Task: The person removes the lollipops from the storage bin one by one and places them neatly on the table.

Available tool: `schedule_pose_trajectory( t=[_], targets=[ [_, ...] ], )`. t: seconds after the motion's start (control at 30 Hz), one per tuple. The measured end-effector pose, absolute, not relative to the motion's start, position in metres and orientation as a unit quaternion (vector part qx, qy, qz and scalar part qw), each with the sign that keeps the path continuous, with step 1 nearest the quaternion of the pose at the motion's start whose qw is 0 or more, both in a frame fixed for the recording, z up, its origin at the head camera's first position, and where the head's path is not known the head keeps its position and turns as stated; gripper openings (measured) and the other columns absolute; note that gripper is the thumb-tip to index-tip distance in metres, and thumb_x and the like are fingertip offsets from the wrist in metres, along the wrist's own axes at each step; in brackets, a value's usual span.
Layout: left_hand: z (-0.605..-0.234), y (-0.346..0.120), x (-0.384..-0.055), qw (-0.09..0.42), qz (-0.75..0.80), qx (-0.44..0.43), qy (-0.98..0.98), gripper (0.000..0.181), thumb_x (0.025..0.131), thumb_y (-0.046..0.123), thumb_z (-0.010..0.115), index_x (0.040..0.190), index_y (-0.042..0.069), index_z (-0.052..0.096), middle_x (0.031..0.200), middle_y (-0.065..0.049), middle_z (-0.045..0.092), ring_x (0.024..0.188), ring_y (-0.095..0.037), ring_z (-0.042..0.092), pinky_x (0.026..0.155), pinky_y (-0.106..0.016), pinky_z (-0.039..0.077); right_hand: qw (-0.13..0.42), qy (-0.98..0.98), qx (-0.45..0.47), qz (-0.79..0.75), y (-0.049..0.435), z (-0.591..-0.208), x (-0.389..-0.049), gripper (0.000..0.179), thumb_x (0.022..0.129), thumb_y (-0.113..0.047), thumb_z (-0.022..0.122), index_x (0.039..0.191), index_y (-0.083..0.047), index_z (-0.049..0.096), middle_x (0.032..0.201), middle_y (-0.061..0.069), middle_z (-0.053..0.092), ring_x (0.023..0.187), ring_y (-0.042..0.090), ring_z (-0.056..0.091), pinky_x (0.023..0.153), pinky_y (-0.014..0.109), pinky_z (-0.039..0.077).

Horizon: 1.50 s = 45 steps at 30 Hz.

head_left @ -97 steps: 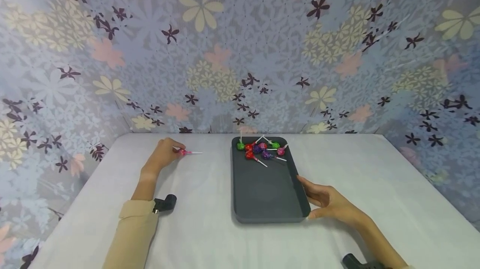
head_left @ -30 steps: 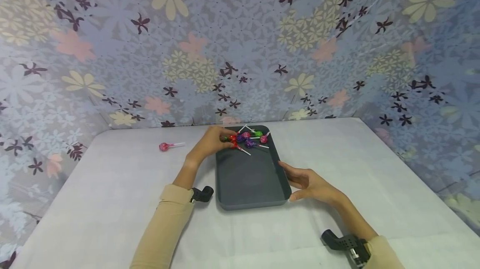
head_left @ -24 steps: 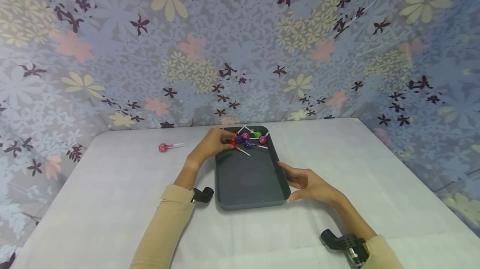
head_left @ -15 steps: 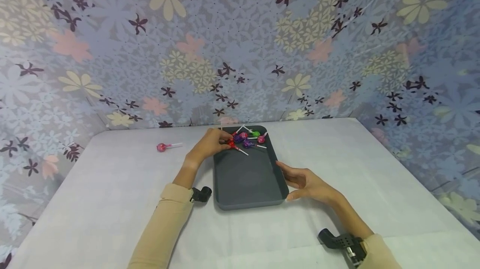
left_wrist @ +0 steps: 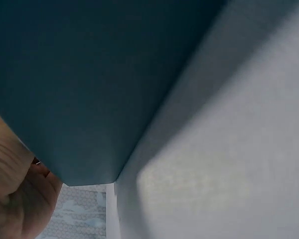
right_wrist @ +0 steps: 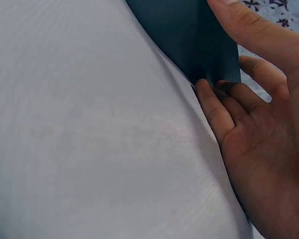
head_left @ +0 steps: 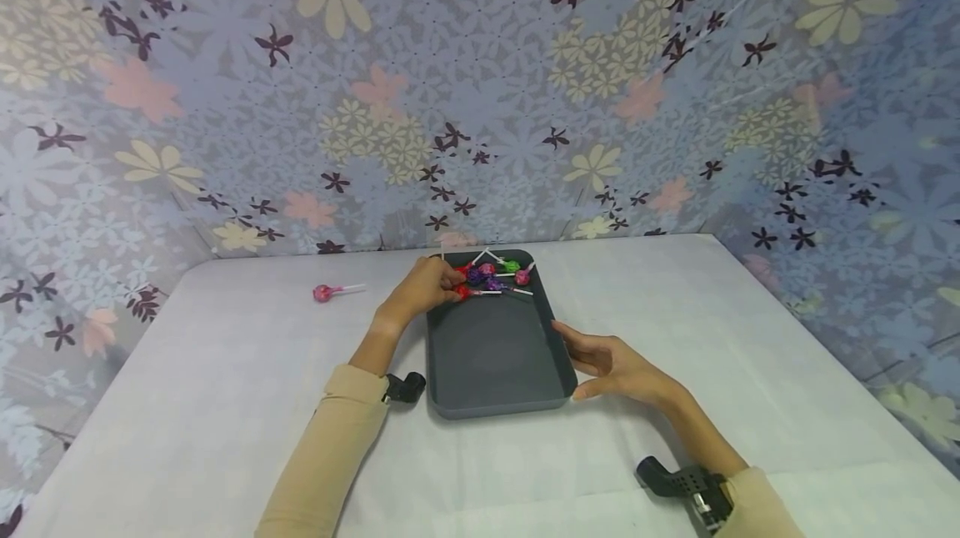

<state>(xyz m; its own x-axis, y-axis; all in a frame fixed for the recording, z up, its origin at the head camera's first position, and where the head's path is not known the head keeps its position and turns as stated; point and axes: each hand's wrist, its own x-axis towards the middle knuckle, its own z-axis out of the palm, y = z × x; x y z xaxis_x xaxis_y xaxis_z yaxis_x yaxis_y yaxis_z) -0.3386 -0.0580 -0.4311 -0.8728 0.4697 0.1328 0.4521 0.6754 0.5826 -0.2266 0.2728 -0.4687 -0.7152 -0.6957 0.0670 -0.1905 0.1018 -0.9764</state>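
Note:
My left hand (head_left: 427,284) reaches over the left wall of a dark grey tray (head_left: 495,354) near its far corner, thumb and fingers curled round a lollipop whose head they hide; a white stick (head_left: 442,248) rises behind the knuckles. Right at these fingertips lies a red lollipop (head_left: 462,293), its stick pointing right. Several purple, pink, red and green lollipops cluster at the tray's far end, among them a green lollipop (head_left: 512,266). My right hand (head_left: 618,367) rests against the tray's right wall, fingers and thumb spread; the right wrist view shows the fingertips (right_wrist: 202,85) at the wall's base.
On the white tablecloth (head_left: 247,371), left of the tray, lies one pink lollipop (head_left: 322,294). A flowered curtain (head_left: 480,104) stands along the back and sides of the table. Each wrist carries a black camera mount, such as the right one (head_left: 686,484).
My left hand has let go of the pink lollipop on the table and moved right to the tray. The front red lollipop's stick has swung level. My right hand stays at the tray's side.

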Motion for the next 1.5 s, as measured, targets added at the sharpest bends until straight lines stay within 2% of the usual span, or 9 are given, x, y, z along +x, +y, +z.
schedule_pose_trajectory(
  t=[0.17,0.33,0.63,0.73,1.07,1.37,1.5],
  targets=[
    [-0.433,-0.061,-0.335,0.01,0.29,0.255,0.922,0.023,0.082,0.009,0.078,0.105,0.002,0.076,0.105,-0.013,0.074,0.097,-0.025,0.07,0.084,-0.033,0.057,0.217,0.708,-0.311,-0.596,0.268,-0.472,-0.227,0.09,0.081,0.003,0.074,0.152,0.006,0.018,0.161,0.023,0.003,0.146,0.041,0.01,0.108,0.017,0.036],
    [-0.433,-0.065,-0.331,0.023,0.285,0.245,0.926,0.026,0.082,0.01,0.078,0.107,0.002,0.075,0.105,-0.012,0.074,0.099,-0.025,0.069,0.086,-0.035,0.057,0.221,0.704,-0.314,-0.598,0.264,-0.474,-0.227,0.09,0.082,0.003,0.074,0.152,0.006,0.018,0.162,0.023,0.003,0.145,0.043,0.008,0.108,0.016,0.035],
    [-0.434,-0.077,-0.324,0.02,0.31,0.26,0.914,0.023,0.082,0.009,0.078,0.104,0.001,0.076,0.096,-0.011,0.075,0.088,-0.02,0.071,0.077,-0.031,0.058,0.229,0.7,-0.322,-0.595,0.255,-0.478,-0.228,0.09,0.083,0.003,0.073,0.153,0.004,0.017,0.162,0.022,0.002,0.146,0.042,0.008,0.109,0.017,0.035],
    [-0.431,-0.081,-0.321,0.021,0.324,0.269,0.907,0.023,0.083,0.008,0.076,0.105,0.0,0.075,0.099,-0.012,0.075,0.087,-0.021,0.072,0.074,-0.03,0.058,0.227,0.702,-0.325,-0.591,0.254,-0.478,-0.23,0.09,0.082,0.003,0.074,0.153,0.004,0.017,0.162,0.023,0.003,0.146,0.041,0.01,0.109,0.017,0.035],
    [-0.413,-0.093,-0.31,-0.002,0.347,0.285,0.893,0.029,0.087,0.002,0.071,0.115,-0.005,0.07,0.116,-0.019,0.07,0.1,-0.03,0.071,0.083,-0.035,0.059,0.231,0.701,-0.321,-0.593,0.255,-0.476,-0.233,0.092,0.082,0.0,0.074,0.153,0.004,0.016,0.162,0.023,0.002,0.146,0.04,0.008,0.109,0.016,0.035],
    [-0.404,-0.109,-0.299,-0.062,0.315,0.325,0.89,0.022,0.085,0.003,0.073,0.106,-0.003,0.074,0.108,-0.016,0.071,0.098,-0.028,0.069,0.085,-0.037,0.058,0.229,0.717,-0.304,-0.584,0.262,-0.467,-0.234,0.09,0.081,-0.001,0.075,0.153,0.002,0.021,0.163,0.02,0.005,0.146,0.037,0.013,0.108,0.016,0.037],
    [-0.401,-0.114,-0.297,-0.07,0.306,0.331,0.89,0.022,0.086,0.003,0.073,0.107,-0.002,0.074,0.106,-0.016,0.071,0.096,-0.028,0.069,0.085,-0.037,0.058,0.226,0.722,-0.296,-0.583,0.268,-0.465,-0.233,0.091,0.082,-0.001,0.075,0.154,0.002,0.019,0.163,0.019,0.004,0.146,0.036,0.014,0.107,0.016,0.037]
  ],
)
